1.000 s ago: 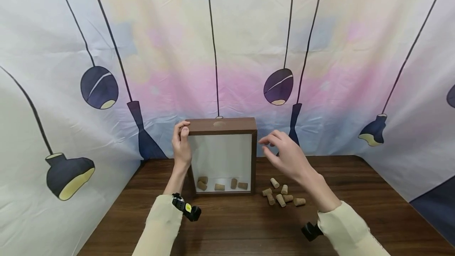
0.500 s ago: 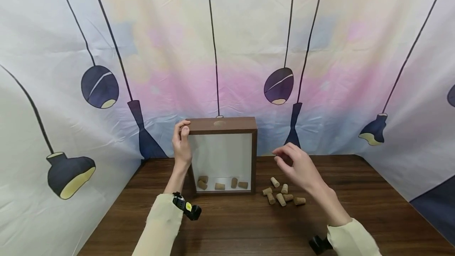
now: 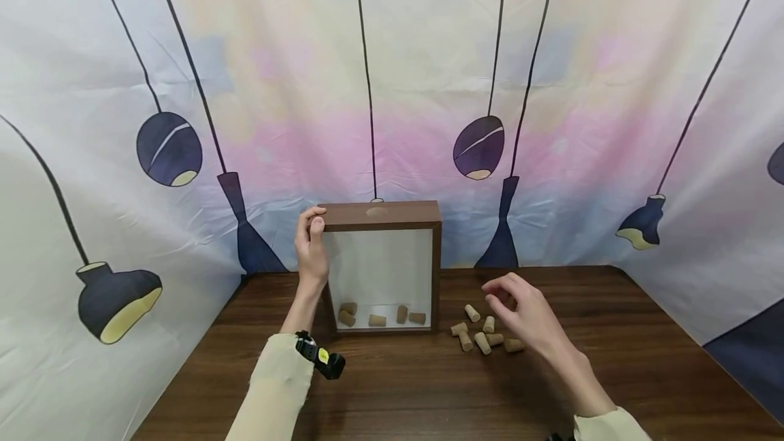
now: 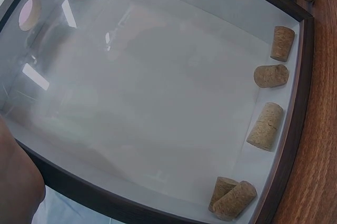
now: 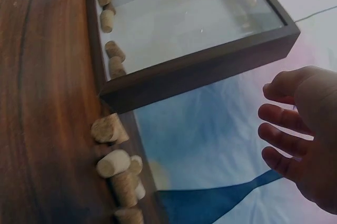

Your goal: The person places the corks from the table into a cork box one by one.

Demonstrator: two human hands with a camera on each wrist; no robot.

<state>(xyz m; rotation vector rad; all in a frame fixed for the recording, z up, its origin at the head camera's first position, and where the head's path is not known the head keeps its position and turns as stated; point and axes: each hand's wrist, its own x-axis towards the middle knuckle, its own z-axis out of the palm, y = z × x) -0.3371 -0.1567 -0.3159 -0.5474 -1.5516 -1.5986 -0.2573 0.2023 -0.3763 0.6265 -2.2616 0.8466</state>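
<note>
A dark wooden shadow box (image 3: 436,271) with a clear front stands upright on the table, a round hole (image 3: 376,211) in its top. My left hand (image 3: 312,250) grips its upper left corner, thumb on the front edge. Several corks lie inside along the bottom, among them one cork (image 4: 265,126) lying on its side. To the right of the box, a loose group of corks (image 3: 482,343) is spread on the table. My right hand (image 3: 527,312) hovers beside and above this group, fingers loosely bent; nothing shows between them in the right wrist view.
The brown wooden table (image 3: 392,393) runs under everything. Directly behind it hangs a cloth backdrop (image 3: 416,87) printed with lamps. Each wrist wears a black camera strap, the left one (image 3: 321,356) fully in sight.
My right hand has drawn back from beside the box's upper right side, moving right and down to above the loose corks. The left hand and the box have stayed in place.
</note>
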